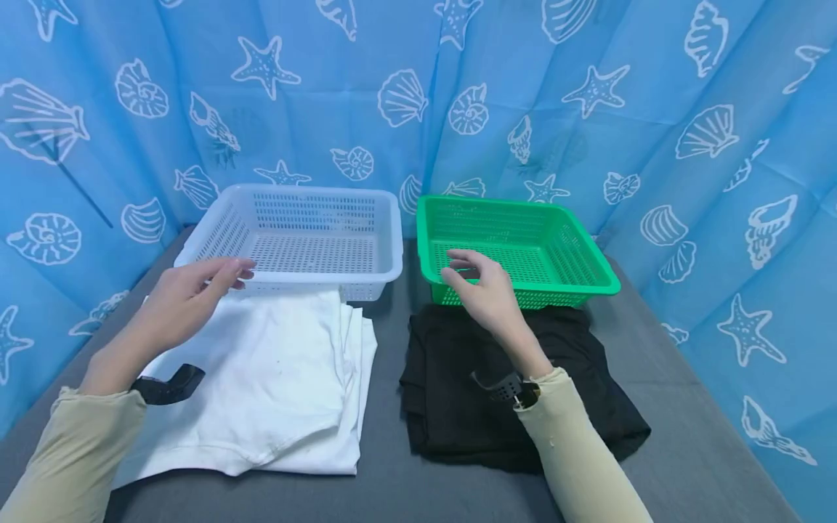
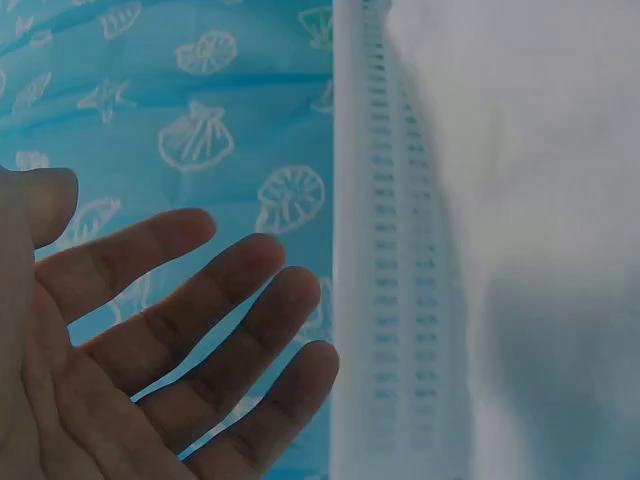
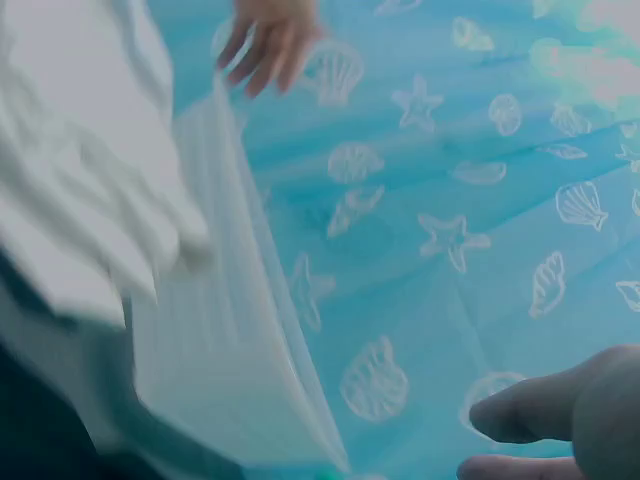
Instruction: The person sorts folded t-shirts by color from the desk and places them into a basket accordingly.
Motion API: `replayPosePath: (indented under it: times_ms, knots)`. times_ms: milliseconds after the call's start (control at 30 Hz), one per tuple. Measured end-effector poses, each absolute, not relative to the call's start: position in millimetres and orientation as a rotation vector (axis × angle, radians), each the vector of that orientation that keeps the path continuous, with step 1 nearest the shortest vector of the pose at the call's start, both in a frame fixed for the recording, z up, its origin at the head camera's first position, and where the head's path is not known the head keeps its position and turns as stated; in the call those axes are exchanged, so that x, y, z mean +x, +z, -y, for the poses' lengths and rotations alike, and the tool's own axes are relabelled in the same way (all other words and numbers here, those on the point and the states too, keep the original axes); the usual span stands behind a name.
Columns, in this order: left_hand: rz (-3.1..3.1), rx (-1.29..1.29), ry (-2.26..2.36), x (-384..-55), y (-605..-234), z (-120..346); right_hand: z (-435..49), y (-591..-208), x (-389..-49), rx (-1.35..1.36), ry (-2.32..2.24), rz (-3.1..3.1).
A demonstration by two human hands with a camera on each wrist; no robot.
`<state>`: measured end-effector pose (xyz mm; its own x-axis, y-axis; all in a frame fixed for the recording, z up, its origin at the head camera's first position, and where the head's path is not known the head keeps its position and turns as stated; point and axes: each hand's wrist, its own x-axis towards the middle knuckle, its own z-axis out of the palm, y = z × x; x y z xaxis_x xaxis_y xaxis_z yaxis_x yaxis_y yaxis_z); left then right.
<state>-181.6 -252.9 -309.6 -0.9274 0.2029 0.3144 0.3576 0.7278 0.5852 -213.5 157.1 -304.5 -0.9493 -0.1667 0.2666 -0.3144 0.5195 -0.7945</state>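
Note:
My left hand (image 1: 189, 294) hovers over the far part of a stack of folded white cloth (image 1: 261, 385), its fingertips overlapping the near rim of a white plastic basket (image 1: 304, 278) in the head view. In the left wrist view its fingers (image 2: 200, 300) are spread and relaxed, holding nothing. My right hand (image 1: 484, 290) is above a stack of folded black cloth (image 1: 477, 407), fingers loosely bent and holding nothing. Its fingertips overlap the near side of a green plastic basket (image 1: 523, 290). Both baskets hold nothing.
A grey-covered table (image 1: 392, 436) carries both stacks and both baskets, the baskets behind the cloth. Blue curtains (image 1: 418, 87) with white shell and starfish prints hang behind and along the sides. Dark wrist straps (image 1: 168, 385) sit at the cuffs of the beige sleeves (image 1: 575, 450).

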Motion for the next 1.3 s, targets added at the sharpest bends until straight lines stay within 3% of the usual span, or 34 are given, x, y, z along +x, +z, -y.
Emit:
replayPosePath:
  times_ms: [333, 700, 1000, 1300]
  knots:
    - [2.868, -0.267, -0.984, -162.9, -339.4, 299.5, -118.7, -318.5, -204.5, 0.474, 1.898, 2.609]
    - [2.751, -0.149, -0.976, -164.4, -368.4, 330.0, -90.8, -336.5, -199.2, 0.663, 2.254, 2.595]
    - [2.751, -0.166, -0.991, -169.8, -395.5, 349.2, -75.7, -349.0, -194.3, 0.649, 2.412, 2.656]
    - [2.755, -0.093, -1.166, -167.2, -399.3, 356.4, -58.5, -362.7, -193.1, 0.588, 2.423, 2.691]
